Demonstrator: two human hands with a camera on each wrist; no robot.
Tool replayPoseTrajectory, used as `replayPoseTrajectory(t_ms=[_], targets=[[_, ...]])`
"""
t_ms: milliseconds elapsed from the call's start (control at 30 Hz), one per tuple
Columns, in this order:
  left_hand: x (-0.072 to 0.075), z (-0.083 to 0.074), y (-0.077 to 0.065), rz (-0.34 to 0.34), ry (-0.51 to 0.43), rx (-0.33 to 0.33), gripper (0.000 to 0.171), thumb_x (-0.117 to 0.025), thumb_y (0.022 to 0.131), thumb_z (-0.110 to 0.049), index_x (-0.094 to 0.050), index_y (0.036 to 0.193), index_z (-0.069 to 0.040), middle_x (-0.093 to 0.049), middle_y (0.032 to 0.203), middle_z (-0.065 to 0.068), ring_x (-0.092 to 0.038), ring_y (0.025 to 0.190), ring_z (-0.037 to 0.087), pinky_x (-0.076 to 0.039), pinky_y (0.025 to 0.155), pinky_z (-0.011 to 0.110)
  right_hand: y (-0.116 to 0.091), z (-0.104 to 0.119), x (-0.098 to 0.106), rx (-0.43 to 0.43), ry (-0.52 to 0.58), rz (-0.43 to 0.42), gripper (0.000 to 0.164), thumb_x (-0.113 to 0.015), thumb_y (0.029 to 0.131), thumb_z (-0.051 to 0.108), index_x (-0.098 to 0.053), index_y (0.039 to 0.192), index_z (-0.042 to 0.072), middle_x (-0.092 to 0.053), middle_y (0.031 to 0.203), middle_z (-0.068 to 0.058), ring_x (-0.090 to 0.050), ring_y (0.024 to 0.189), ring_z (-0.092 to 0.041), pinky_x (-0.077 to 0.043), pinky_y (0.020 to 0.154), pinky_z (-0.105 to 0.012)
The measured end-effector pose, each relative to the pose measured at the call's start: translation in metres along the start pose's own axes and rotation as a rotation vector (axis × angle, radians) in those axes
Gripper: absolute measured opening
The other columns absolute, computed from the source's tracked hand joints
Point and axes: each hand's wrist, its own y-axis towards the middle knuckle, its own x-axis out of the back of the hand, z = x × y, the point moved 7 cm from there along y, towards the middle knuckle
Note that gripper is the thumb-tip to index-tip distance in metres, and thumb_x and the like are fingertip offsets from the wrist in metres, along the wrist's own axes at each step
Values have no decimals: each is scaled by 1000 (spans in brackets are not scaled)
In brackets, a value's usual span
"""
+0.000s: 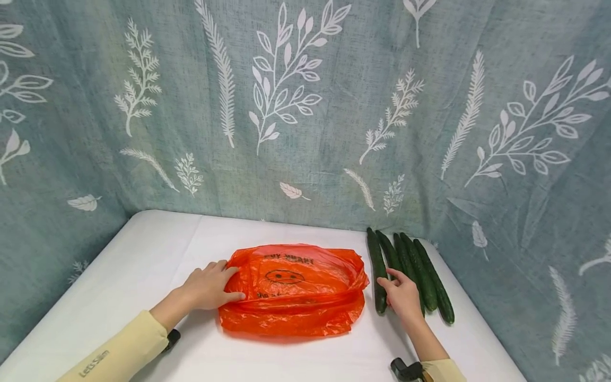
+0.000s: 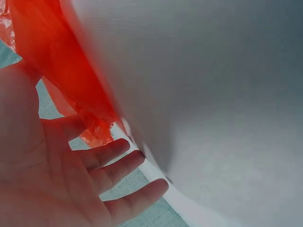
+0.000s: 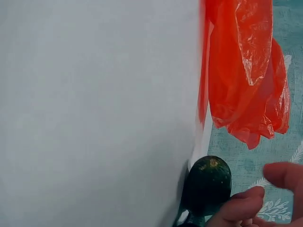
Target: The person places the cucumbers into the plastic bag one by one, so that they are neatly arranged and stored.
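A red-orange plastic bag [image 1: 296, 318] with black print and a pig-nose drawing lies on the white table, its mouth spread sideways. My left hand [image 1: 210, 286] is at the bag's left end, fingers loosely straight and thumb against the plastic. In the left wrist view those fingers [image 2: 137, 196] extend beside the bag [image 2: 66, 56]. On the right, my right hand [image 1: 403, 297] reaches over the leftmost cucumber [image 1: 377, 265], thumb and index finger apart. The right wrist view shows this cucumber's rounded end [image 3: 208, 182] close to the fingertips [image 3: 246, 201].
Several more dark green cucumbers [image 1: 438, 284] lie side by side to the right of the right hand, pointing away. The white table [image 1: 157, 244] meets a teal leaf-patterned curtain [image 1: 305, 175] at the back and sides.
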Motion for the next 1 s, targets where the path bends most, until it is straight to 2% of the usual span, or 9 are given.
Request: replayPoseTrajectory(t_ms=[167, 367, 467, 533, 600, 700, 767, 833, 1000], targets=[[-3, 0, 1, 16, 6, 0, 80, -68, 86, -63, -52, 147, -13, -47, 148, 24, -46, 133, 42, -46, 93, 61, 0, -4, 2, -28, 17, 15, 59, -67, 96, 27, -47, 146, 3, -44, 57, 3, -42, 47, -15, -40, 47, -30], [-1, -2, -1, 43, 17, -14, 78, -69, 86, -60, -50, 149, -19, -44, 150, 25, -45, 133, 43, -46, 91, 61, 3, -9, 1, -53, 8, 25, 63, -69, 94, 30, -48, 145, 0, -39, 54, 5, -38, 45, -13, -37, 46, -29], [-1, -3, -1, 52, 22, -16, 77, -70, 86, -59, -51, 149, -18, -45, 149, 25, -46, 132, 43, -46, 90, 61, 3, -12, 0, -65, -23, 17, 65, -69, 93, 32, -48, 145, -1, -43, 58, 1, -42, 47, -14, -40, 48, -29], [-1, -2, -2, 57, 30, -11, 77, -70, 86, -59, -52, 148, -17, -45, 149, 25, -46, 132, 43, -46, 90, 61, 3, -14, -1, -73, -48, 8, 68, -69, 93, 33, -48, 145, -3, -57, 73, -9, -49, 55, -17, -45, 51, -29], [-1, -1, -3, 62, 38, -7, 77, -70, 86, -59, -53, 147, -16, -46, 148, 25, -46, 133, 42, -46, 91, 61, 1, -15, -2, -77, -73, 0, 69, -69, 92, 33, -47, 145, -5, -65, 101, -23, -59, 71, -23, -53, 57, -30], [-2, -1, -3, 70, 40, -4, 77, -70, 86, -59, -53, 147, -14, -46, 148, 25, -45, 134, 43, -45, 92, 63, 0, -15, -3, -73, -120, 5, 70, -68, 93, 33, -45, 146, -7, -50, 141, -32, -61, 109, -38, -60, 78, -40], [-2, -1, -3, 78, 37, -3, 78, -70, 85, -60, -53, 147, -14, -45, 149, 25, -44, 135, 43, -44, 94, 65, 1, -14, -5, -68, -155, 12, 70, -67, 93, 33, -45, 146, -8, -43, 148, -33, -50, 129, -45, -55, 95, -50], [-2, 0, -3, 90, 37, -1, 79, -70, 85, -60, -53, 147, -14, -45, 149, 25, -43, 136, 44, -43, 96, 67, 3, -14, -6, -64, -189, 16, 70, -67, 94, 33, -45, 145, -8, -42, 149, -33, -43, 136, -48, -47, 103, -57], [-1, -1, 0, 103, 43, 2, 80, -70, 85, -59, -52, 147, -13, -45, 148, 25, -42, 136, 44, -41, 98, 69, 7, -11, -7, -60, -249, -3, 69, -70, 92, 32, -48, 142, -10, -46, 145, -34, -48, 131, -49, -47, 102, -58]])
